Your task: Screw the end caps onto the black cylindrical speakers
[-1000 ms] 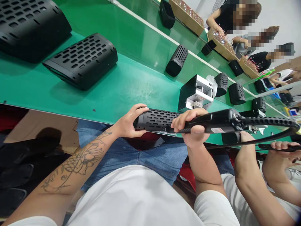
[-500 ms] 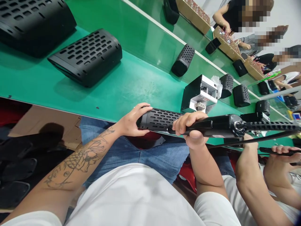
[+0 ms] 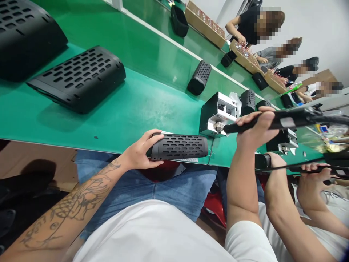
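Note:
My left hand (image 3: 139, 151) is wrapped round the left end of a black speaker housing (image 3: 181, 146) with slotted holes, which lies at the table's front edge. In my right hand (image 3: 257, 127) is a black electric screwdriver (image 3: 290, 118), held level with its cord trailing off to the right. Its front end points left, at the metal outlet of a small black and silver screw feeder (image 3: 215, 118); whether the tip touches it, I cannot tell. The housing and the screwdriver are apart.
Two larger-looking slotted housings (image 3: 81, 78) stand at the left on the green table (image 3: 152, 98). Another housing (image 3: 200, 77) sits behind the feeder. At my right, a co-worker's hand (image 3: 313, 173) grips a similar tool. Across the line, people work at cardboard trays (image 3: 205, 23).
My right hand has lifted the electric screwdriver off the housing and moved it right, to the screw feeder. My left hand keeps its hold on the housing. The view has shifted slightly.

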{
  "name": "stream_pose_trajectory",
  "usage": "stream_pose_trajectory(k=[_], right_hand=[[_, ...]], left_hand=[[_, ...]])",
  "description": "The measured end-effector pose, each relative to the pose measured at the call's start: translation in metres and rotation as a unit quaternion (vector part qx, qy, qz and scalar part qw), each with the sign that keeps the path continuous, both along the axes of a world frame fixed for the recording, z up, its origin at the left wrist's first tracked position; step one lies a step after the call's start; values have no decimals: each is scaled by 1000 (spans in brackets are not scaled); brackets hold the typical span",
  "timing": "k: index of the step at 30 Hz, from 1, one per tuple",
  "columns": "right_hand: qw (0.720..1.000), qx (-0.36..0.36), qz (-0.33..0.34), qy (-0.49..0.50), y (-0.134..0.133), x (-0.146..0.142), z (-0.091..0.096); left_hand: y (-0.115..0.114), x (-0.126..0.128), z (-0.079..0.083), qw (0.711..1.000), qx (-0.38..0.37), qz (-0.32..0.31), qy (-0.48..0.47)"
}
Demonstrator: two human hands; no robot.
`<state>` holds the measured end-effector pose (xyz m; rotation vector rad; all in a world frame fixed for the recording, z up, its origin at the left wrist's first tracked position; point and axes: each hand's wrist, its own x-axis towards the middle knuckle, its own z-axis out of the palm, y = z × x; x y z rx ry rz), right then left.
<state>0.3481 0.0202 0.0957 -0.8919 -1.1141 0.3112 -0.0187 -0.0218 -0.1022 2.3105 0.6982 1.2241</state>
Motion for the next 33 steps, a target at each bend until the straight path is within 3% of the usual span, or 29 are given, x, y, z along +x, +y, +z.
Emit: stream_pose_trajectory(k=[2, 5, 8, 11, 14, 17, 20, 23, 27, 33], right_hand=[[997, -2, -71, -31, 27, 24, -11], [994, -47, -85, -46, 47, 41, -36], [995, -54, -73, -50, 43, 42, -50], [997, -56, -48, -35, 23, 35, -45], [1000, -26, 3, 8, -6, 13, -25], [992, 19, 125, 20, -42, -26, -4], [959, 20, 281, -18, -71, -78, 7], [921, 3, 389, -28, -81, -125, 2], [907, -21, 420, -2, -74, -158, -21], [902, -107, 419, -18, -66, -161, -41]], left_hand=[[0, 0, 1, 1000, -1, 3, 10], [0, -1, 2, 1000, -5, 7, 15], [0, 0, 2, 1000, -5, 5, 4], [0, 1, 2, 1000, -10, 8, -3], [0, 2, 3, 1000, -14, 7, -2], [-1, 2, 2, 999, -30, 9, 13], [-2, 1, 2, 998, -50, 24, 24], [-4, 2, 4, 998, -51, 21, 14], [-6, 6, 5, 998, -60, 20, -12], [-5, 10, -4, 998, -56, 24, -28]])
